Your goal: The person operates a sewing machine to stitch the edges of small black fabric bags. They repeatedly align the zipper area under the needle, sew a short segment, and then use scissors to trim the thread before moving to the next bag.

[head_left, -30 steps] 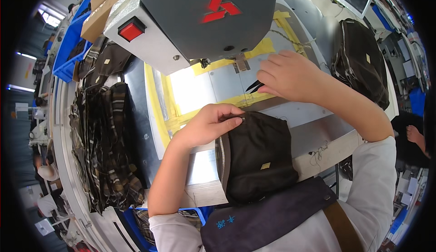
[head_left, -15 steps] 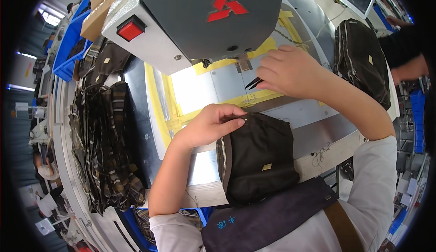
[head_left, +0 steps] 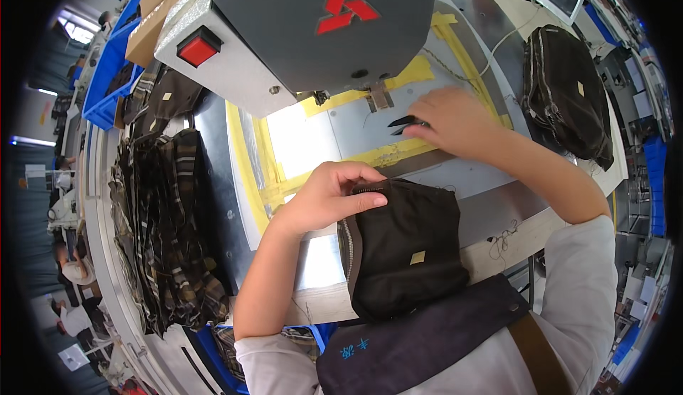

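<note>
My left hand (head_left: 334, 194) pinches the top edge of a dark brown fabric bag (head_left: 405, 245) between thumb and fingers. The bag lies over the near edge of the work table, its zipper (head_left: 347, 256) running down the left side and a small gold-coloured patch (head_left: 417, 257) on its front. Above the metal plate, my right hand (head_left: 455, 123) is closed round a pair of black thread snips (head_left: 403, 121), with the two pointed blades apart and directed left. The snips do not touch the bag.
A grey sewing machine head (head_left: 320, 32) with a red switch (head_left: 199, 46) overhangs the plate, which is edged with yellow tape (head_left: 398, 154). Another dark bag (head_left: 569, 96) rests at the right. Plaid and brown pieces (head_left: 171, 231) are piled at the left, near a blue bin (head_left: 103, 110).
My right hand has moved slightly down with the snips, and their blades now show wider apart. My left hand keeps hold of the bag. The other person's arm at the right has gone from view.
</note>
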The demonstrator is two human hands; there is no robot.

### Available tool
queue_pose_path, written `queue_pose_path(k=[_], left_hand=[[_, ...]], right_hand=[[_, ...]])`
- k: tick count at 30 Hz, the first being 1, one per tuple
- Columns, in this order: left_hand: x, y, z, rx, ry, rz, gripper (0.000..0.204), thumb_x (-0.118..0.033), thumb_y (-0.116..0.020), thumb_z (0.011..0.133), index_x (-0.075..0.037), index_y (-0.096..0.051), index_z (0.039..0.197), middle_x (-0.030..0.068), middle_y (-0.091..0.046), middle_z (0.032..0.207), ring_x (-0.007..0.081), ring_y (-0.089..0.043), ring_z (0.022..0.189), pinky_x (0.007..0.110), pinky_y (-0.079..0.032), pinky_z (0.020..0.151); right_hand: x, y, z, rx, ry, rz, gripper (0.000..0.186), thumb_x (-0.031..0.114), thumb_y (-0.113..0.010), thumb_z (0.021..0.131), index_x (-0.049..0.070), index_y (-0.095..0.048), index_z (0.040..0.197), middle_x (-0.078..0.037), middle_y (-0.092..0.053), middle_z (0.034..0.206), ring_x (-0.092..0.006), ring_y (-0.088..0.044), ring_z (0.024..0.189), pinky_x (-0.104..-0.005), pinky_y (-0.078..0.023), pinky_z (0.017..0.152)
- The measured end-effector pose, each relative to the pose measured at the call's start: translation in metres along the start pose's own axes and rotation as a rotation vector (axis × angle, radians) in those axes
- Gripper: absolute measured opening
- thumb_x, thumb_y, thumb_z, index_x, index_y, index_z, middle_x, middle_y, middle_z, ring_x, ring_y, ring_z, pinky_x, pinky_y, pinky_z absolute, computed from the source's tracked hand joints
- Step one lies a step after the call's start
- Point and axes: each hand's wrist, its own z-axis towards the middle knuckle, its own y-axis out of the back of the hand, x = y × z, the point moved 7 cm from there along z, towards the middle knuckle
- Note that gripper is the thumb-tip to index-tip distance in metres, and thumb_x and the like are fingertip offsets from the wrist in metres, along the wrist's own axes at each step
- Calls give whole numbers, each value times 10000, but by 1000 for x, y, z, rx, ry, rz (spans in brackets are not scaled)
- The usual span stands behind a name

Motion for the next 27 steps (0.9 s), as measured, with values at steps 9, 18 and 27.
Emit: queue_pose_path(k=[9,18,27], left_hand=[[1,-11,3,-117,-59,140,172,-92,-743,842,10,-658,951,2,-664,854,44,-562,755,217,-466,660],[-29,-13,-6,-316,-161,548,153,-118,-729,834,-10,-652,909,54,-622,762,113,-522,661,253,-449,635],[-22,-11,-4,-313,-71,392,188,-136,-727,838,-10,-616,923,11,-591,755,75,-496,688,235,-433,640]], right_hand=[[47,23,-25,-12,-121,749,189,229,-668,851,40,-655,838,-90,-644,776,-231,-616,712,-335,-470,658],[33,-19,-25,135,-454,1415,272,282,-691,882,10,-675,871,19,-605,713,-58,-497,667,-258,-418,599],[29,-22,-26,122,-580,1562,277,277,-696,897,5,-681,849,36,-605,737,-24,-480,664,-210,-389,584]])
